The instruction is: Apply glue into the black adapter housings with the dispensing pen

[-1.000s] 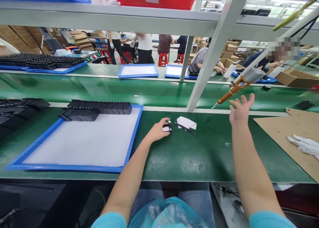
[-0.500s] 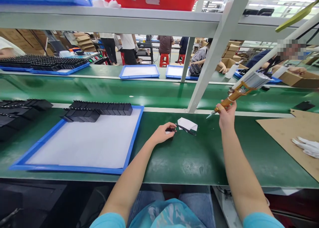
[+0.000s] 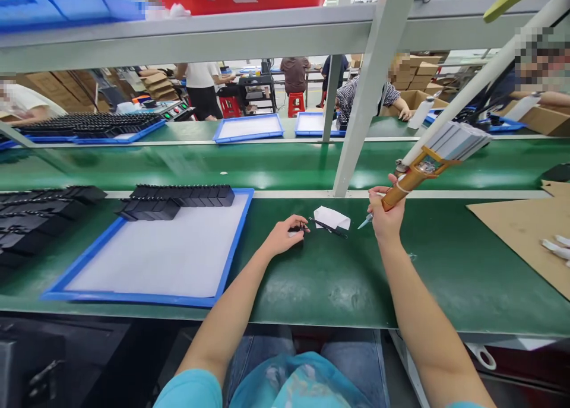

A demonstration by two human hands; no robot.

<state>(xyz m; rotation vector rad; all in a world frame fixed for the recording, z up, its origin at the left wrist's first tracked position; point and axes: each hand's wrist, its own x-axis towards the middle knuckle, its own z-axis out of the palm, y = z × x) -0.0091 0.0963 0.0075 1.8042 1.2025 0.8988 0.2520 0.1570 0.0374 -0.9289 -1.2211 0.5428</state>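
Observation:
My left hand (image 3: 284, 236) rests on the green bench (image 3: 338, 277), fingers pinched round a small black part (image 3: 299, 228) with a bit of white on it. My right hand (image 3: 386, 215) is wrapped round the orange handle of a hanging electric screwdriver (image 3: 416, 173). Its metal tip points down and left, a short way right of a folded white paper (image 3: 332, 217) and black tweezers (image 3: 329, 228).
A blue-rimmed white tray (image 3: 146, 295) lies at the left with black parts (image 3: 178, 195) stacked along its far edge; more black parts (image 3: 31, 215) lie further left. Brown cardboard (image 3: 521, 230) with white gloves (image 3: 556, 246) sits at the right. A grey frame post (image 3: 356, 123) rises ahead. People work beyond the conveyor.
My right hand went from open and reaching up to gripping the screwdriver, then drew it down and left towards the paper. My left hand stayed put on the small part.

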